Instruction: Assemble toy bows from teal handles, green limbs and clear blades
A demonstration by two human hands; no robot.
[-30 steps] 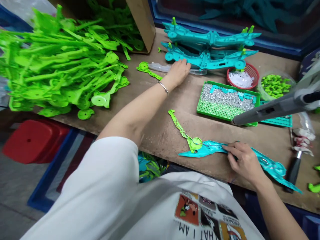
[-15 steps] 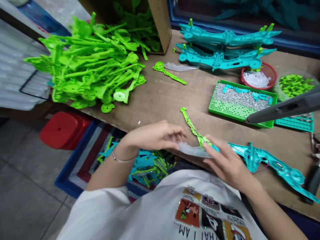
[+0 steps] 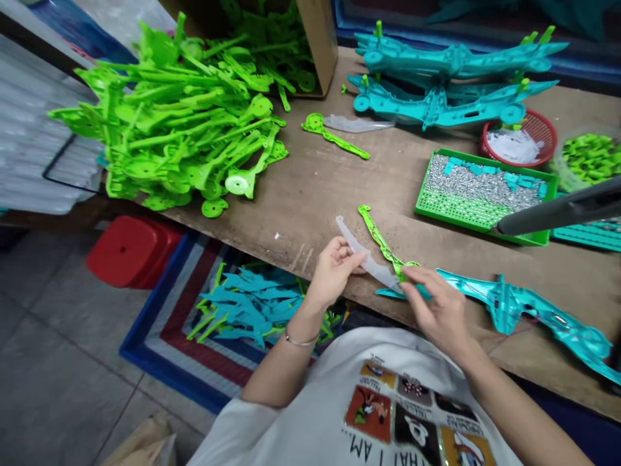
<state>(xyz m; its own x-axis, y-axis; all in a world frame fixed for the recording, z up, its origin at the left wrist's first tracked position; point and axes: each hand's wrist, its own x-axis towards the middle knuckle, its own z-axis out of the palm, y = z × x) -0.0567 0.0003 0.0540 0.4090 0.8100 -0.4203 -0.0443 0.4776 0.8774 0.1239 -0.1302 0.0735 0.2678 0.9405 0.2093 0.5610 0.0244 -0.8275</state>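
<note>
While the brown table point(image 3: 320, 188) carries everything before you, the long blue frame point(image 3: 502, 304) on it could shift if a wrist bumps it, as its left tip lies near the table's front edge. The green arm point(image 3: 374, 232), whose round end meets the blue frame's left part, might be nudged out of line by your right hand point(image 3: 434, 301), which hides some of that meeting place. Your right thumb and fingertips come together there, but it cannot be told whether they pinch the clear strip point(image 3: 381, 270), the round end or both. Your left hand point(image 3: 334, 268) pinches the strip near its middle, on the far side of the blue frame's left tip. Thin as it looks, the strip could bend or slip if that pinch is uneven. The dark wire point(image 3: 382, 247) along the green arm might get trapped if something is pressed down over it.

The blue frame's long axis runs left to right, its right end slanting toward you. The green arm points from the blue frame away and to the left. Just left of the arm, the strip runs nearly parallel to it, its narrow tip pointing away from the blue frame and its near end toward it.
</note>
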